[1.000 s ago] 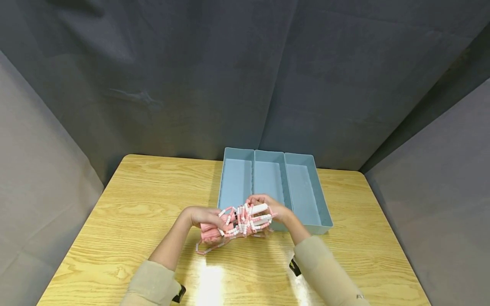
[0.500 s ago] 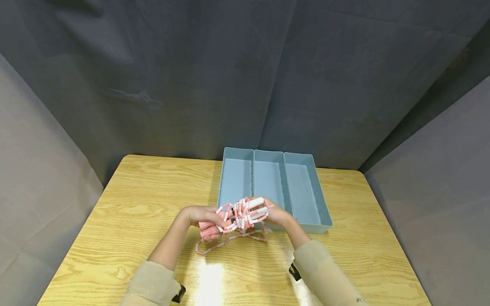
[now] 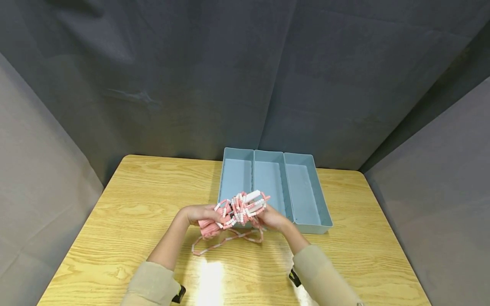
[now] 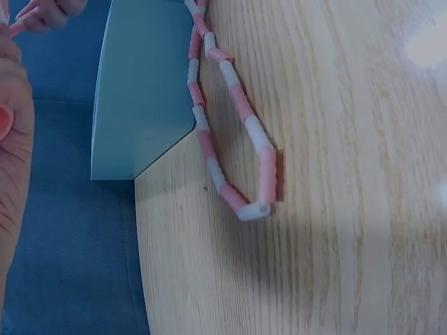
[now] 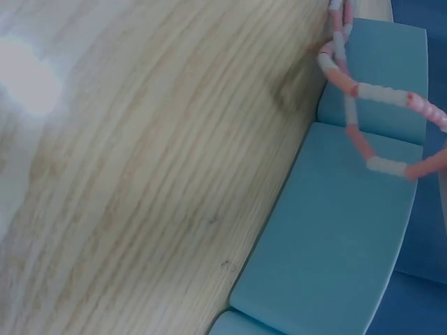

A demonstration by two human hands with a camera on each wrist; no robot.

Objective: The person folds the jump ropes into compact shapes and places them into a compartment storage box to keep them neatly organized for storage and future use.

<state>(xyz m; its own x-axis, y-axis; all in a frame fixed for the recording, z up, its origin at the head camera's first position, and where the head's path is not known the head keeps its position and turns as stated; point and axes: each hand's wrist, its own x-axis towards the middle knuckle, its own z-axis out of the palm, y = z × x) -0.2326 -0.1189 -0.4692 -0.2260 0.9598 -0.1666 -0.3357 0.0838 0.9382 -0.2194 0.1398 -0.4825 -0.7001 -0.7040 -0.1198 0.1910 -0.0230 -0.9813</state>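
Note:
A beaded jump rope [image 3: 241, 210] in pink and white is bundled between my hands, wound around its handles. My left hand [image 3: 200, 213] grips the pink handle ends [image 3: 209, 228], thumb lying over them. At the bundle's other end, white handle parts [image 3: 252, 196] stick out. My right hand [image 3: 273, 219] holds the rope there, its fingertips largely hidden behind the beads in the head view. In the left wrist view, those right-hand fingers [image 4: 52, 14] pinch a pink piece. A loose rope loop [image 4: 260, 139] dangles below the bundle, over the table.
A blue-grey tray [image 3: 308, 191] with three long compartments stands at the back of the wooden table [image 3: 126, 229], just beyond my hands. Dark cloth [image 3: 183, 85] hangs behind the table, with lighter panels [image 3: 42, 191] at both sides.
My right hand has shifted from over the bundle's top to lower behind its right end. The bundle tilts up more at the right, and a longer loop now hangs below. The left hand has barely moved.

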